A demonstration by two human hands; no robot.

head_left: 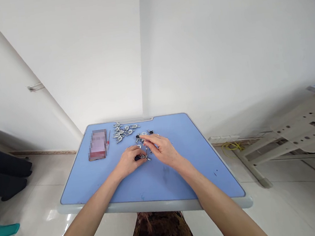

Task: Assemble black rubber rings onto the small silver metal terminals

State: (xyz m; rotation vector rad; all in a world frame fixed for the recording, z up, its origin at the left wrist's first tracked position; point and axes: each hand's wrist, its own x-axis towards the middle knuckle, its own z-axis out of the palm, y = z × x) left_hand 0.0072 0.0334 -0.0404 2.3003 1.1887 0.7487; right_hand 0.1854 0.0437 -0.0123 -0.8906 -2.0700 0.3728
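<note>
My left hand (130, 160) rests on the blue table (125, 187), its thumb and fingers closed on a small metal part (148, 158). Just right of it, my right hand (161, 148) pinches a thin upright metal piece (146, 150) that meets that part; its exact kind is too small to tell. Behind my hands lie small loose parts, among them a black round knob (151, 132) and another black knob (137, 137). Several metal assemblies (123, 131) form a group at the back left of my hands.
A blurred-out pinkish rectangular item (98, 143) lies on the table's left, beside a thin tool with a red end (108, 142). White wall stands behind the table. At right are a metal frame (297, 131) and a yellow cable (232, 146) on the floor.
</note>
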